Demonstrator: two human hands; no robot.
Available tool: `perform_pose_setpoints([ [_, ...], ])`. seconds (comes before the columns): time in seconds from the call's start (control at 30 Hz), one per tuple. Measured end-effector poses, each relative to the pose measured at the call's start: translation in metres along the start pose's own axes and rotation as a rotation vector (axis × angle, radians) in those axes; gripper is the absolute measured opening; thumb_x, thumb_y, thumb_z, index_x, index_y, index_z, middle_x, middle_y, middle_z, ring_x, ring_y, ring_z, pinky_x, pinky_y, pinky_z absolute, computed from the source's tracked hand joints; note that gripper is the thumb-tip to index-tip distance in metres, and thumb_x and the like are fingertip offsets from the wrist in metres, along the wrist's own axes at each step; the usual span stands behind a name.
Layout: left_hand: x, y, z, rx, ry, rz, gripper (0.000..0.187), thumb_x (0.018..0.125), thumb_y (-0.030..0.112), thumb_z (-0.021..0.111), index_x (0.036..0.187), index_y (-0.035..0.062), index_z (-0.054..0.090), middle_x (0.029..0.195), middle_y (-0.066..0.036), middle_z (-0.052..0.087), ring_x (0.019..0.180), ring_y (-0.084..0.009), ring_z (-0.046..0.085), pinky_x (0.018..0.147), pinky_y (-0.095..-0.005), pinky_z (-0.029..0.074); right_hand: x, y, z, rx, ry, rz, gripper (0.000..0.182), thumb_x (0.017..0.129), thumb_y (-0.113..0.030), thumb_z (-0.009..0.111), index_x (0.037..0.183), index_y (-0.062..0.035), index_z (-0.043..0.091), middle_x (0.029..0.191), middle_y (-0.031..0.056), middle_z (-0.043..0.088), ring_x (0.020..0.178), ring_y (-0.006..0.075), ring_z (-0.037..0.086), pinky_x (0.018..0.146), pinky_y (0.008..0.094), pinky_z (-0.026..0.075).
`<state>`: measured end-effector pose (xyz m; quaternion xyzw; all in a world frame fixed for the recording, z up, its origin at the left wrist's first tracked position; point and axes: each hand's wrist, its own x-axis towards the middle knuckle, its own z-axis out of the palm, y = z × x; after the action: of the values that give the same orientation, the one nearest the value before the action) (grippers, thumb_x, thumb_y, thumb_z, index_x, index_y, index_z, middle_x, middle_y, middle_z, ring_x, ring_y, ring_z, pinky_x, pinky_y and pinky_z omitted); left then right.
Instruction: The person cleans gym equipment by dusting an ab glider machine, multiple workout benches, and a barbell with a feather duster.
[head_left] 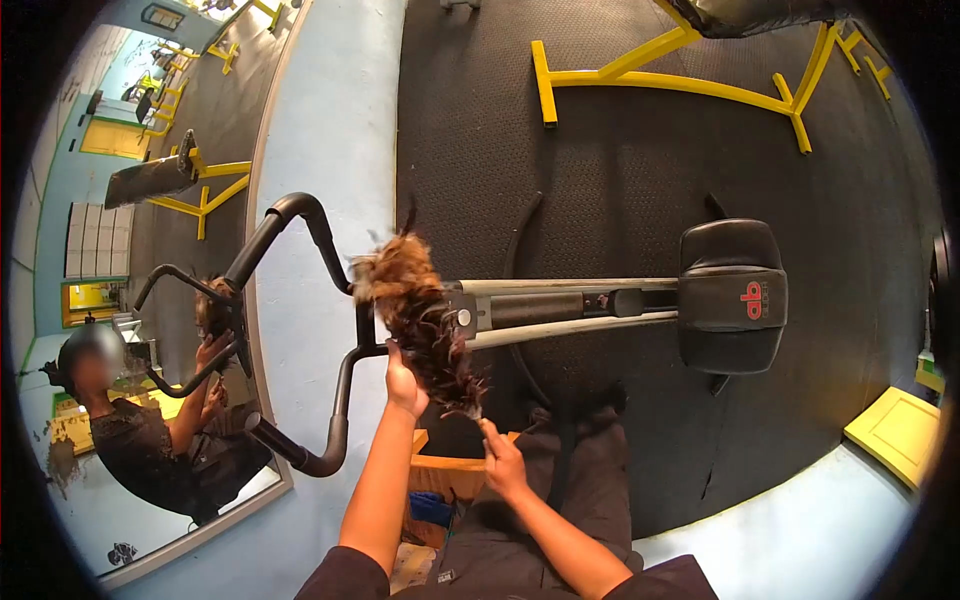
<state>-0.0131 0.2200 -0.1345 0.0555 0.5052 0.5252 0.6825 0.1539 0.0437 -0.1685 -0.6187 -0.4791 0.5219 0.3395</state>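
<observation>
My right hand (pixel 506 468) is closed around the thin handle of a feather duster (pixel 432 335). Its brown and black feathers lie across the front end of an ab glider exercise machine (pixel 570 333). My left hand (pixel 405 385) is raised beside the feathers, thumb up, near the machine's black handlebar (pixel 340 420). The duster hides most of this hand's fingers. To the right along the rails is the black padded seat (pixel 733 297) with a red "ab" mark.
A wall mirror (pixel 190 400) on the left reflects a person and the handlebar. Yellow-framed equipment (pixel 680 85) stands at the back on black textured flooring (pixel 640 180). A wooden stool (pixel 465 463) is below my arms, and a yellow panel (pixel 893 437) is at the right.
</observation>
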Motion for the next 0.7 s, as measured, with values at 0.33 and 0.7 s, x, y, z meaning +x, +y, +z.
perform_pose_setpoints([
  [0.33, -0.012, 0.001, -0.025, 0.066, 0.264, 0.225, 0.067, 0.103, 0.048, 0.041, 0.151, 0.0026, 0.028, 0.152, -0.011, 0.039, 0.139, -0.0254, 0.035, 0.117, -0.0387, 0.023, 0.041, -0.044, -0.107, -0.516, -0.291, -0.105, 0.040, 0.094, -0.015, 0.054, 0.134, -0.0187, 0.057, 0.082, 0.0117, 0.060, 0.072, 0.0345, 0.063, 0.062, 0.0437, 0.052],
  [0.7, -0.038, -0.047, 0.006, 0.954, 0.369, 0.523, 0.047, 0.100, 0.016, 0.053, 0.144, 0.0050, 0.041, 0.144, -0.014, 0.040, 0.122, -0.0245, 0.047, 0.104, -0.0368, 0.039, -0.019, 0.040, -0.234, -0.749, -0.173, 0.379, 0.031, 0.092, -0.021, 0.047, 0.120, -0.0189, 0.059, 0.097, 0.0147, 0.067, 0.088, 0.0384, 0.067, 0.074, 0.0529, 0.053],
])
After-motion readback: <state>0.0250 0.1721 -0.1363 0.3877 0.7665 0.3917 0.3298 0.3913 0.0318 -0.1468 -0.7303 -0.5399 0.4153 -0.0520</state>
